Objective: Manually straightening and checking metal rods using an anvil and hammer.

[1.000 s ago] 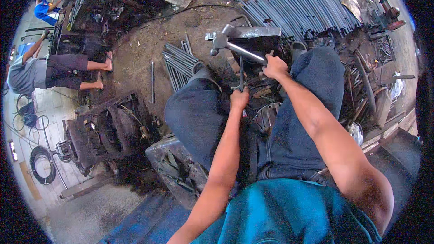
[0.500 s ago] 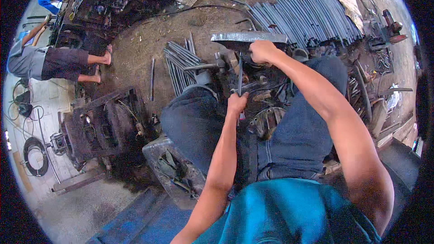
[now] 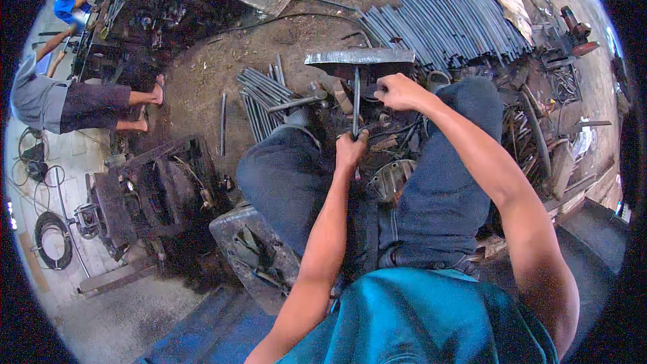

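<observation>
Rod: thin dark steel rod stands upright between the knees, its top under a flat grey metal plate.
Left hand: left hand clenched around the rod's lower end.
Right hand: right hand grasping the plate's underside, just beside the rod.
Surroundings: stack of long grey steel bars lies beyond; smaller loose bundle of rods left; greasy engine block near the left knee.
Bystander: person seated on the floor far left.

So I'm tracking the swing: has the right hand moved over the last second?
Yes. The right hand has moved up and away from the right knee, toward the grey rod pile, gripping the hammer.
</observation>
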Available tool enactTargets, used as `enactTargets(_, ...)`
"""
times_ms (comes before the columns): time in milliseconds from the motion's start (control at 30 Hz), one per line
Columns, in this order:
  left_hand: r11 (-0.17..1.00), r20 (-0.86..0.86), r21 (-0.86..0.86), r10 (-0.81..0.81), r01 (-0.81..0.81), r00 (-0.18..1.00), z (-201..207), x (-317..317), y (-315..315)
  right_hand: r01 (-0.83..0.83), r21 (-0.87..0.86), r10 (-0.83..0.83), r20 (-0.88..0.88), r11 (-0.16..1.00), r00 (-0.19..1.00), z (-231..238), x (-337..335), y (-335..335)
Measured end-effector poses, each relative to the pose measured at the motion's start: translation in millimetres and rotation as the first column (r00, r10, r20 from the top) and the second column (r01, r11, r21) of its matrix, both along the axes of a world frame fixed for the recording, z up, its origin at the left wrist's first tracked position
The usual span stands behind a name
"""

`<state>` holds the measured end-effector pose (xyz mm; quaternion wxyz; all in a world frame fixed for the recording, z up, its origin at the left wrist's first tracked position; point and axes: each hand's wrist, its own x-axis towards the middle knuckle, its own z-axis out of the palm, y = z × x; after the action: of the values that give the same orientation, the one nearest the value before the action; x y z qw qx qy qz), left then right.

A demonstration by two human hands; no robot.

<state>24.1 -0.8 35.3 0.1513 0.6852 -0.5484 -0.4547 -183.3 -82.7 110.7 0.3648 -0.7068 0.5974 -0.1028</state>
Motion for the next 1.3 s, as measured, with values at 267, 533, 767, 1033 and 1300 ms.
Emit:
enactTargets(267,0.986,-0.185,-0.163,0.010,-0.041,0.983,49.3,-14.4,26.4,0.278,0.308,-0.402,0.489,0.910,0.774,20.0,1.2,4.6)
enactTargets(533,0.959,-0.174,-0.279,-0.008,-0.041,0.985,176.8,-18.2,35.2,-0.085,0.175,-0.141,0.940,0.981,0.310,95.0,-3.0,15.7)
enactTargets(767,0.735,0.294,-0.614,-0.126,0.288,0.947,299.4,9.1,36.5,-0.154,-0.142,0.084,0.939,0.978,-0.333,197.0,-19.2,43.0)
enactTargets(1033,0.561,0.532,-0.665,-0.106,0.492,0.840,354.0,8.1,42.8,-0.089,-0.318,0.171,0.701,0.944,-0.692,253.4,-33.4,41.9)
enactTargets(1300,0.477,0.686,-0.613,-0.075,0.630,0.724,387.5,0.8,42.6,-0.139,-0.193,-0.046,0.419,0.971,-0.907,247.3,-35.1,43.4)
